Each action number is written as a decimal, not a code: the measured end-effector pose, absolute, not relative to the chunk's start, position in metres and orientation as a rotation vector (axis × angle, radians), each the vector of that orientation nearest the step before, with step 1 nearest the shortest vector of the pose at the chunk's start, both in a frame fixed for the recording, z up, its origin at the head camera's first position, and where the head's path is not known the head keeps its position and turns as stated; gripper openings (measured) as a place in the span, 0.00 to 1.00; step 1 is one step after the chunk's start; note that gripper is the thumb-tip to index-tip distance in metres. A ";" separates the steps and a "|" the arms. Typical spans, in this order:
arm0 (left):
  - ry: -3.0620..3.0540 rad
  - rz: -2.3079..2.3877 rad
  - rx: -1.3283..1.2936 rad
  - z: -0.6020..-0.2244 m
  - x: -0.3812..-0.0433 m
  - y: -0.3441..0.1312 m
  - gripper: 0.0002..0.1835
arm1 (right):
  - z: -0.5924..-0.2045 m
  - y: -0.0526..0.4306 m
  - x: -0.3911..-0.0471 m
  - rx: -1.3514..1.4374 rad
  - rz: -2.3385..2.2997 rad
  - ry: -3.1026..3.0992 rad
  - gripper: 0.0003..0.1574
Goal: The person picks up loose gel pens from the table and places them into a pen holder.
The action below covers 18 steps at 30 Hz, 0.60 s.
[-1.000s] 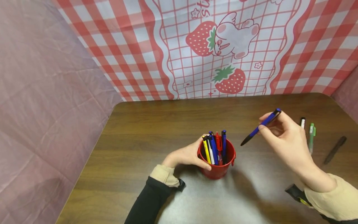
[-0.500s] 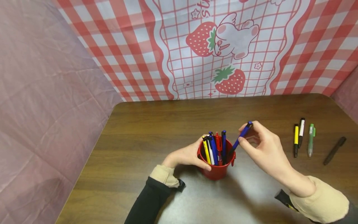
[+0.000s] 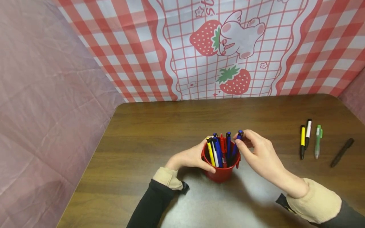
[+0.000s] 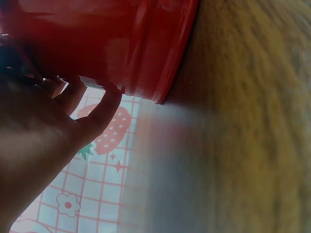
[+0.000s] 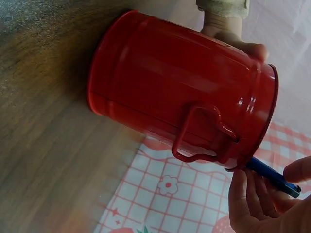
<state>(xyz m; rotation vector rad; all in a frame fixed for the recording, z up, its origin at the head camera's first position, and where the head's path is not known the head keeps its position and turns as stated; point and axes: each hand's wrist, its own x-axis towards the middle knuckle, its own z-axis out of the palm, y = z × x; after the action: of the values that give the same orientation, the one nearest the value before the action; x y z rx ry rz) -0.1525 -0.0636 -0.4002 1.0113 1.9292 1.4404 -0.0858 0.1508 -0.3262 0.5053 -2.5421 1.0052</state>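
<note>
A red metal bucket (image 3: 219, 175) stands upright on the wooden table, with several pens in it: a yellow pen (image 3: 211, 152), a white one, blue ones and a red pen (image 3: 223, 148). My left hand (image 3: 191, 157) grips the bucket from its left side, thumb over the near wall; the left wrist view shows its fingers curled about the red wall (image 4: 97, 39). At the right rim my right hand (image 3: 260, 155) pinches the top of a blue pen (image 3: 238, 138), whose lower part is inside the bucket. In the right wrist view this blue pen (image 5: 272, 175) sticks out past the rim, beside the small side handle (image 5: 182, 145).
Right of my right hand lie a yellow and black pen (image 3: 302, 142), a white and black pen (image 3: 308, 134), a green pen (image 3: 317, 142) and a black pen (image 3: 341, 152). A red-and-white checked cloth (image 3: 142, 57) hangs behind the table's far edge.
My right hand has carried the blue pen leftward and lowered it into the bucket. The yellow and black pen has come into sight. My left hand has stayed on the bucket.
</note>
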 end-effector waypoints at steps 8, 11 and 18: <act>1.932 1.437 0.998 -0.399 -0.151 -0.064 0.48 | -0.332 0.151 -0.088 0.486 0.999 -2.553 0.07; 1.920 1.447 0.990 -0.399 -0.151 -0.064 0.48 | -0.335 0.151 -0.089 0.502 0.980 -2.528 0.11; 1.910 1.451 0.993 -0.399 -0.152 -0.064 0.48 | -0.338 0.152 -0.092 0.498 0.954 -2.553 0.16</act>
<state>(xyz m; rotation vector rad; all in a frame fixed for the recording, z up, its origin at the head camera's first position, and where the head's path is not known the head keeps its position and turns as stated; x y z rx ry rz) -0.1516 -0.0637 -0.3992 0.9929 1.9103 1.4508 -0.0919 0.1522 -0.3383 0.4983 -2.5525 0.9536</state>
